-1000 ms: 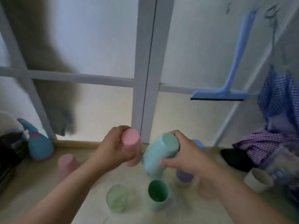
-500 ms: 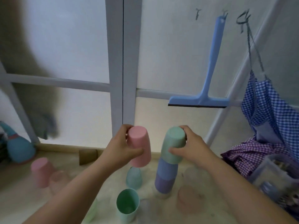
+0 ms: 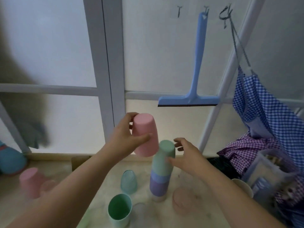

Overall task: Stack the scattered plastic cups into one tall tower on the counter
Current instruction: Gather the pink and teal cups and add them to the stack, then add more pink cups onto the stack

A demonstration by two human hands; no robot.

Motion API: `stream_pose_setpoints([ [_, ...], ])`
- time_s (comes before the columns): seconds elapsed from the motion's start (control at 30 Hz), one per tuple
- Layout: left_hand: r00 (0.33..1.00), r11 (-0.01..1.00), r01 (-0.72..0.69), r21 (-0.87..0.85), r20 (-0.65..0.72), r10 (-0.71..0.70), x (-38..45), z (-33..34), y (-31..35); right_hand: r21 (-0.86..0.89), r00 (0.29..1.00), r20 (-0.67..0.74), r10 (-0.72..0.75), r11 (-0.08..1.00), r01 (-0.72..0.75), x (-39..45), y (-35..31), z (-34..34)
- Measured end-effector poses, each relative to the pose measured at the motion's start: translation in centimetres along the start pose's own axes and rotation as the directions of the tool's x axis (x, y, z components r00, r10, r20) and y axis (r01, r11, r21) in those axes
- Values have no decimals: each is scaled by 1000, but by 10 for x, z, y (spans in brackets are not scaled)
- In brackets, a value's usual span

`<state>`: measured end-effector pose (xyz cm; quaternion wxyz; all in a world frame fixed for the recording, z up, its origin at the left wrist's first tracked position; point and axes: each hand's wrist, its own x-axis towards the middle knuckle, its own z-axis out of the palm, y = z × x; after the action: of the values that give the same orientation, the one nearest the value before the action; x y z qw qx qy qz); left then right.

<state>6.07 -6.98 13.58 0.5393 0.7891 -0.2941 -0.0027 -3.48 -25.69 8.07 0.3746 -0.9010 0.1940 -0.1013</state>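
Hands first, left to right: her left hand (image 3: 126, 137) is closed around an upside-down pink cup (image 3: 144, 134), thumb across the front and fingers behind, holding it in the air tilted, its rim just beside the top of the tower (image 3: 160, 171). That tower stands on the table (image 3: 102, 186): a mint cup (image 3: 163, 160) on top, then a blue one, a purple one and a pale one at the bottom, all inverted. The right hand (image 3: 189, 157) is open, fingers spread loosely; its thumb tip looks to touch the mint cup's side, though blur makes that hard to tell, and it grips nothing.

On the table at far left sits another pink cup (image 3: 30, 181), blurred. Near the tower's left stands an inverted translucent teal cup (image 3: 128, 181), and nearer the viewer an upright green cup (image 3: 119, 210). Right of the tower sits a translucent pinkish cup (image 3: 184, 203). A blue squeegee (image 3: 195, 79) hangs on the wall above.
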Motion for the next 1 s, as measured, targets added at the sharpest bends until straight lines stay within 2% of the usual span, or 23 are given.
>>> stream_pose_setpoints([
  [0.23, 993, 998, -64, 14, 99, 62, 22, 41, 15, 4, 999, -26, -38, 999, 38, -32, -6, -22],
  [0.37, 978, 996, -6, 85, 210, -12, 13, 71, -9, 59, 998, -14, -57, 997, 58, -48, -4, -16],
  [0.5, 972, 996, 53, 75, 223, -69, 3, 68, -31, 70, 995, 27, -99, 993, 97, -54, -7, 0],
  [0.6, 977, 988, 17, 151, 206, -48, -5, 39, -49, 60, 991, 58, -119, 992, 115, -48, -20, 20],
  [0.77, 986, 914, 16, 406, 147, -83, -25, -48, -96, 30, 973, 161, -166, 986, 163, -18, -56, 87],
  [0.9, 985, 776, 78, 626, 71, -156, -49, -134, -141, -31, 927, 295, -230, 968, 250, 3, -101, 153],
  [1.0, 974, 673, 150, 724, 10, -228, -66, -183, -169, -62, 897, 347, -273, 948, 312, 13, -126, 195],
])
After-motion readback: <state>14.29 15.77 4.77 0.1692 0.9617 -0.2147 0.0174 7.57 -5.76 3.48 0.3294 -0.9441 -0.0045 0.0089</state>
